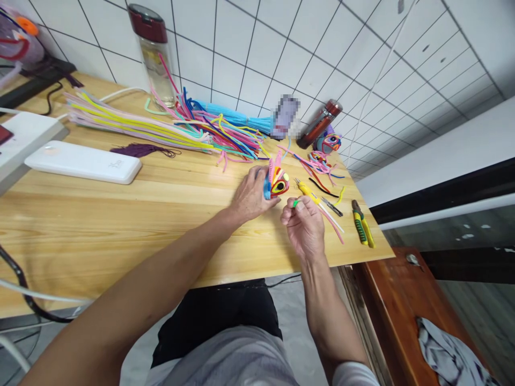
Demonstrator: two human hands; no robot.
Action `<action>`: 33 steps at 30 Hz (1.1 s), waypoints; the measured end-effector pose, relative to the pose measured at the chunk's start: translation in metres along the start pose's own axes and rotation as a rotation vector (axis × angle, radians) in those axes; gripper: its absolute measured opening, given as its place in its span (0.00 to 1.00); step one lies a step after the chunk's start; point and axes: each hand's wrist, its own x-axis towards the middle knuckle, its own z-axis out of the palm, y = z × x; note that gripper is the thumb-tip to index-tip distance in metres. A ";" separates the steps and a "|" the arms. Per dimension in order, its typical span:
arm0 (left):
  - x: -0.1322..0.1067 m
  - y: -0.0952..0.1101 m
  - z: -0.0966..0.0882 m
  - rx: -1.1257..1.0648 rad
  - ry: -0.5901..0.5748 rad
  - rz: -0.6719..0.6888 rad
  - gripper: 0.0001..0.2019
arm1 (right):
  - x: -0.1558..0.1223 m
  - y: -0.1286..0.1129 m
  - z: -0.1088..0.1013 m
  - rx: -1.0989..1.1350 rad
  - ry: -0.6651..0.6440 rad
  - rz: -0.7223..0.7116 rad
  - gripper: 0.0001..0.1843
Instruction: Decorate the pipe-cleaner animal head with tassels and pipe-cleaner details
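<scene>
My left hand [254, 194] is closed around a pipe-cleaner figure [277, 183], a small colourful head with a black-and-yellow eye, pink tufts on top and blue at the back. Just to its right, my right hand [306, 222] pinches a small green piece [295, 203] between thumb and fingertips; most of that piece is hidden. Beyond the right hand lies a yellow-handled tool [309, 192] with a metal tip. Beside it are small dark snips [332, 207] and some loose pink and white pipe cleaners [333, 224].
Bundles of pipe cleaners [161, 126] lie along the tiled wall, below a glass bottle [152, 59]. A white power bank [83, 162] and purple tassel [139, 150] sit left. Pliers [362, 224] rest near the right edge. A red flask [319, 124] and another figure [330, 141] stand behind.
</scene>
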 end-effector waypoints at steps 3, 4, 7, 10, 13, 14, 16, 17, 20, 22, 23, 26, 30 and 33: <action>0.000 0.001 -0.001 -0.002 -0.006 -0.004 0.43 | -0.002 0.002 0.000 -0.035 0.011 -0.035 0.18; 0.000 0.001 -0.001 0.000 -0.005 -0.009 0.43 | -0.003 0.003 0.000 -0.057 0.014 -0.047 0.18; 0.001 0.003 -0.003 0.005 0.000 -0.018 0.43 | -0.006 0.006 -0.001 -0.130 0.029 -0.107 0.18; 0.001 0.004 -0.003 -0.002 0.002 -0.013 0.43 | -0.011 0.011 -0.003 -0.231 0.076 -0.214 0.15; 0.001 0.003 -0.004 -0.009 0.004 -0.014 0.43 | -0.014 0.018 -0.006 -0.363 0.136 -0.283 0.12; 0.001 0.003 -0.004 -0.012 0.005 -0.013 0.43 | -0.014 0.020 -0.007 -0.396 0.148 -0.285 0.11; 0.001 0.003 -0.005 -0.022 -0.006 -0.003 0.43 | -0.012 0.024 -0.011 -0.428 0.162 -0.267 0.10; 0.001 0.003 -0.006 -0.027 -0.019 0.003 0.42 | -0.010 0.026 -0.014 -0.427 0.171 -0.251 0.10; 0.003 0.004 -0.011 -0.034 -0.079 0.022 0.41 | 0.000 0.032 -0.021 -0.388 0.219 -0.188 0.11; 0.004 0.004 -0.014 -0.042 -0.116 0.032 0.42 | 0.007 0.035 -0.026 -0.351 0.254 -0.133 0.12; 0.004 0.004 -0.015 -0.049 -0.131 0.033 0.42 | 0.010 0.036 -0.028 -0.336 0.265 -0.107 0.13; 0.005 0.002 -0.017 -0.074 -0.160 0.018 0.45 | 0.016 0.037 -0.031 -0.319 0.283 -0.058 0.16; 0.006 -0.001 -0.017 -0.095 -0.163 0.009 0.48 | 0.016 0.040 -0.029 -0.326 0.271 -0.048 0.14; 0.006 -0.003 -0.016 -0.097 -0.158 0.013 0.47 | 0.014 0.041 -0.026 -0.308 0.263 -0.037 0.13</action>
